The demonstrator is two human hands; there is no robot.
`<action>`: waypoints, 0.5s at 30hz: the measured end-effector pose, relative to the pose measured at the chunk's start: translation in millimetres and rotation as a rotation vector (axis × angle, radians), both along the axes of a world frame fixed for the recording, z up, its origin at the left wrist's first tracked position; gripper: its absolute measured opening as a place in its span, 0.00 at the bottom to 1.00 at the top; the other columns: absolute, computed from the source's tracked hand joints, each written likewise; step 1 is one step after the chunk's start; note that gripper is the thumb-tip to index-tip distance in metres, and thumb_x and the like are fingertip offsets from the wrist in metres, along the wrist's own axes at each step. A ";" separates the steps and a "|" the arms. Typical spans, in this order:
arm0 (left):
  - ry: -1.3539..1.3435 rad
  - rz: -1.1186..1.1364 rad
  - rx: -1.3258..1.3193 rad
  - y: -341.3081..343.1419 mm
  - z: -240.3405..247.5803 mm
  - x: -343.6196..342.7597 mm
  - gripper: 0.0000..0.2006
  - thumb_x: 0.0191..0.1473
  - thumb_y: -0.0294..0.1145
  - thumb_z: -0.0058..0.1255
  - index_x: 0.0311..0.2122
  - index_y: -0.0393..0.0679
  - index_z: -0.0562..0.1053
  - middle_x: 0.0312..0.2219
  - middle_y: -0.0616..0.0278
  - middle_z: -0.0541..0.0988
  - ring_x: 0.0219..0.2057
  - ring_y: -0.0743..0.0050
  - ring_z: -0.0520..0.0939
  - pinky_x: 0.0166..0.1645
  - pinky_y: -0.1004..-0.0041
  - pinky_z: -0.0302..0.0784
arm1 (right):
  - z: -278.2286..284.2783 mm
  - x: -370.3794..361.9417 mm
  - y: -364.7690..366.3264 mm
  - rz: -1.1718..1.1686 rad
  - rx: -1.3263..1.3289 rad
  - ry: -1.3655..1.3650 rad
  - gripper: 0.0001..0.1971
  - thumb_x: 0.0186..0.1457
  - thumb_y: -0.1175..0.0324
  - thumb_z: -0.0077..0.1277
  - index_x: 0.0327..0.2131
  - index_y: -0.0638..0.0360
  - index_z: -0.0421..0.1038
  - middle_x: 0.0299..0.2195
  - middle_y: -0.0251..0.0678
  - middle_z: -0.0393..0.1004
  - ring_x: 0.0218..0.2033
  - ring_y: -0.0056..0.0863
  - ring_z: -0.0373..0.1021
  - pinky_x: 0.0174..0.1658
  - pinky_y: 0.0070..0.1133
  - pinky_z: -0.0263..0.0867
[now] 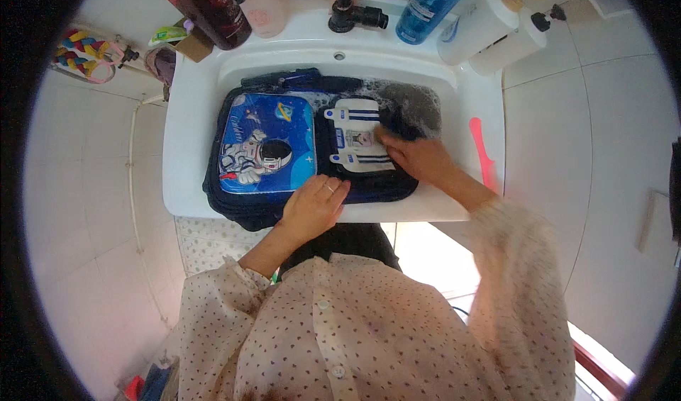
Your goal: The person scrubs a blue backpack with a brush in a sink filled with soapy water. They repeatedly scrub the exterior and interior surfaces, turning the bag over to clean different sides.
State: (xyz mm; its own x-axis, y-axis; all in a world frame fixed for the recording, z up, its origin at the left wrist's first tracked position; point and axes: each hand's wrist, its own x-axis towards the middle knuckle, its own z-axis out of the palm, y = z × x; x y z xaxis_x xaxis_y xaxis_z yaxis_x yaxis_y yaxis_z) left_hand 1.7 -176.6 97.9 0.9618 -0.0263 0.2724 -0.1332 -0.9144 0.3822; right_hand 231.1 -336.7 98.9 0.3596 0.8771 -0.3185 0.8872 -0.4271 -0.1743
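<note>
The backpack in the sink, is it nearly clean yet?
Not yet, I think. The backpack already lies wet in the sink, with suds at its top right. The right hand is pressed on the white patch, seemingly scrubbing, while the left hand steadies the near edge. The astronaut panel shows no suds, and rinsing looks undone.

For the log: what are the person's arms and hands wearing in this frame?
Both arms are covered by long, loose sleeves of a cream blouse with small dark dots and pale buttons down the front. The cuffs end at the wrists, so both hands are bare, with no gloves. The left hand has a thin ring on one finger. No ring or watch shows on the right hand.
</note>
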 end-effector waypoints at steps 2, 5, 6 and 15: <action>0.004 0.027 -0.021 -0.1 1.7 0.0 0.21 0.38 0.28 0.58 0.43 0.39 0.74 0.34 0.61 0.73 0.37 0.62 0.75 0.42 0.68 0.73 | -5.2 -1.5 9.6 -0.057 -0.107 0.045 0.19 0.63 0.51 0.38 0.56 0.33 0.65 0.30 0.44 0.78 0.28 0.44 0.75 0.32 0.38 0.70; 0.022 0.032 -0.041 1.5 1.3 -1.9 0.21 0.38 0.28 0.59 0.43 0.39 0.74 0.34 0.60 0.74 0.38 0.62 0.75 0.43 0.67 0.73 | 16.5 -7.8 -10.9 -0.076 -0.147 0.181 0.20 0.63 0.52 0.37 0.56 0.37 0.66 0.32 0.46 0.78 0.30 0.45 0.75 0.34 0.39 0.70; 0.026 0.030 -0.046 2.5 0.8 -2.1 0.21 0.38 0.28 0.59 0.43 0.38 0.74 0.34 0.60 0.74 0.38 0.62 0.75 0.43 0.67 0.73 | 25.9 -7.4 -14.9 -0.057 -0.174 0.203 0.20 0.63 0.52 0.36 0.56 0.37 0.66 0.32 0.46 0.78 0.31 0.45 0.75 0.35 0.40 0.70; 0.026 0.021 -0.038 0.8 4.9 1.9 0.21 0.38 0.28 0.59 0.43 0.39 0.74 0.34 0.59 0.74 0.38 0.60 0.75 0.44 0.66 0.73 | 11.7 -6.8 -11.9 -0.040 -0.089 0.282 0.20 0.62 0.51 0.38 0.55 0.38 0.67 0.32 0.44 0.78 0.32 0.45 0.75 0.36 0.39 0.70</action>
State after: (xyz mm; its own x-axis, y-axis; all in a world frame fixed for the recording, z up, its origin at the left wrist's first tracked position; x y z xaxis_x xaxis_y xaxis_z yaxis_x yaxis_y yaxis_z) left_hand 3.6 -175.8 102.8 0.9690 0.0038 0.2472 -0.1037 -0.9015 0.4203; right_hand 224.3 -348.6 110.6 0.2794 0.8283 -0.4856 0.7913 -0.4851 -0.3723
